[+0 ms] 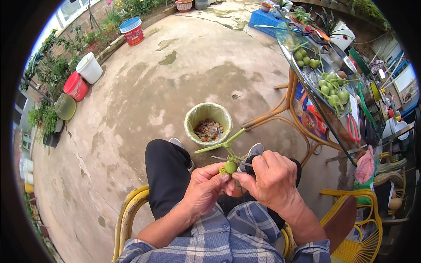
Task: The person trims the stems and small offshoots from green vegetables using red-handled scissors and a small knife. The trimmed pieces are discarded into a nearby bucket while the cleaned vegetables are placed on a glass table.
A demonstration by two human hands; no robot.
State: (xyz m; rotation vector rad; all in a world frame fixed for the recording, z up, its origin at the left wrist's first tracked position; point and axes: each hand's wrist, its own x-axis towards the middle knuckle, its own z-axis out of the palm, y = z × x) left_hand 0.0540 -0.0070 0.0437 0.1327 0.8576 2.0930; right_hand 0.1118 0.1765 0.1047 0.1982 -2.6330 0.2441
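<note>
My left hand [205, 189] holds a small round green fruit [231, 167] between thumb and fingers, above my lap. A green stem [227, 144] with a cut-looking crosspiece rises from the fruit, with a withered bit of blossom at its other side. My right hand [274, 177] is closed on a thin pointed blade [232, 160], which lies across the stem just above the fruit; its handle is hidden in my fist. The right thumb is against the fruit's lower right side. Beyond my hands stands a lined waste bin [208, 107] with scraps [208, 130] inside.
At the right, a glass-topped table [324, 123] on rattan legs bears a metal tray of more green fruits [332, 87] and red-handled scissors [353, 128]. A yellow rattan chair [365, 227] stands at the lower right. Buckets [75, 86] line the plant bed at the left.
</note>
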